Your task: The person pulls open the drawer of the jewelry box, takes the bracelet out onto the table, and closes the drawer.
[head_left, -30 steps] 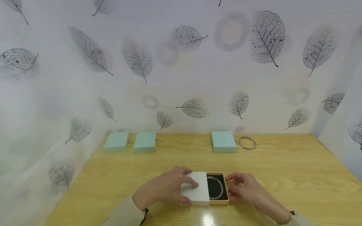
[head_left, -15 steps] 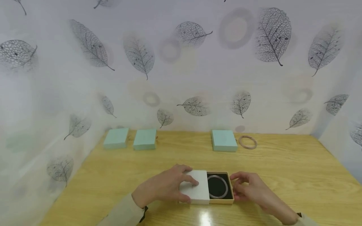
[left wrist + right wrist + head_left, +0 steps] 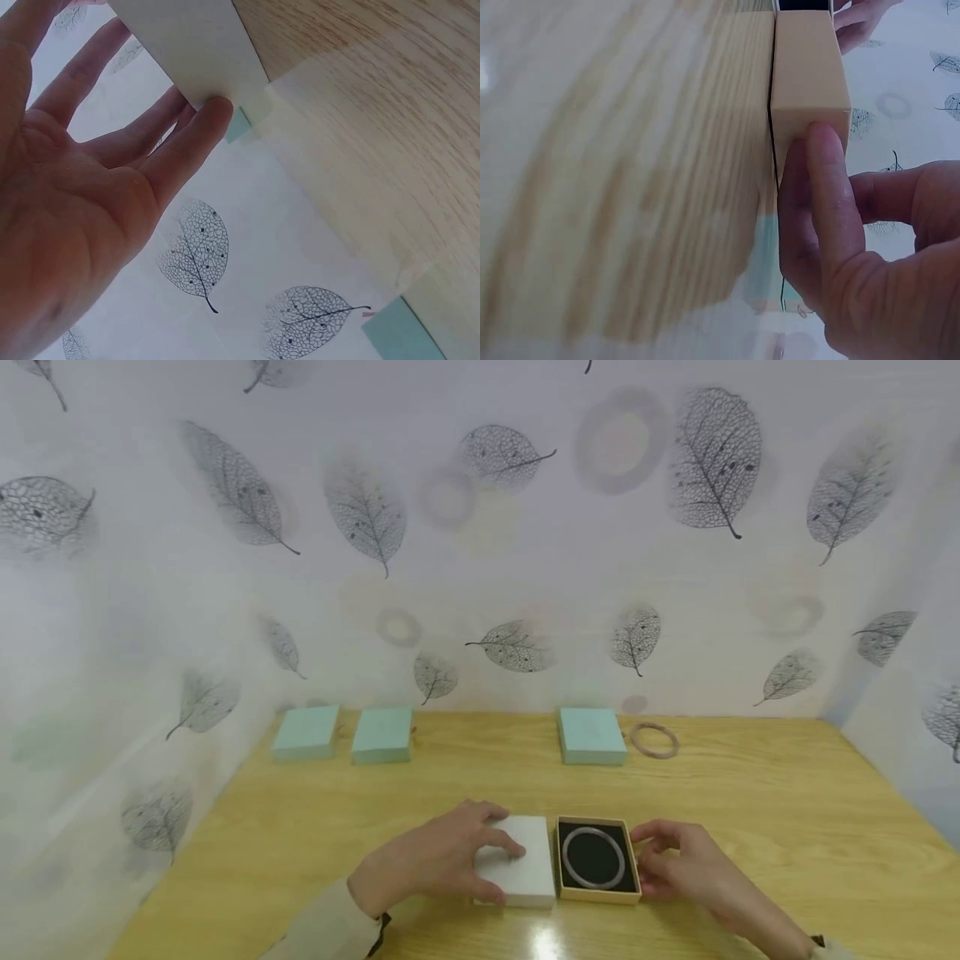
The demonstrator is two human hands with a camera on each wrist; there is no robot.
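Observation:
A white box sleeve (image 3: 531, 877) lies on the table in the head view. My left hand (image 3: 442, 856) grips it from the left, thumb at its near side and one finger on top. To its right sits the tan drawer (image 3: 600, 897), lined in black, with a greyish-pink bangle (image 3: 621, 864) in it. A narrow gap parts sleeve and drawer. My right hand (image 3: 686, 864) holds the drawer by its right end. In the right wrist view its thumb (image 3: 829, 172) is against the drawer's tan end; whatever lies between the fingers is hidden.
Along the back of the wooden table (image 3: 750, 810) stand three pale green boxes, two at left (image 3: 306, 732) and one (image 3: 591, 737) right of the middle. Another bangle (image 3: 655, 741) lies beside that right box. A leaf-patterned cloth (image 3: 480, 560) rises behind and at the sides.
My right hand has moved right, drawing the drawer fully out of the white sleeve. The whole bangle now shows. My left hand has stayed on the sleeve.

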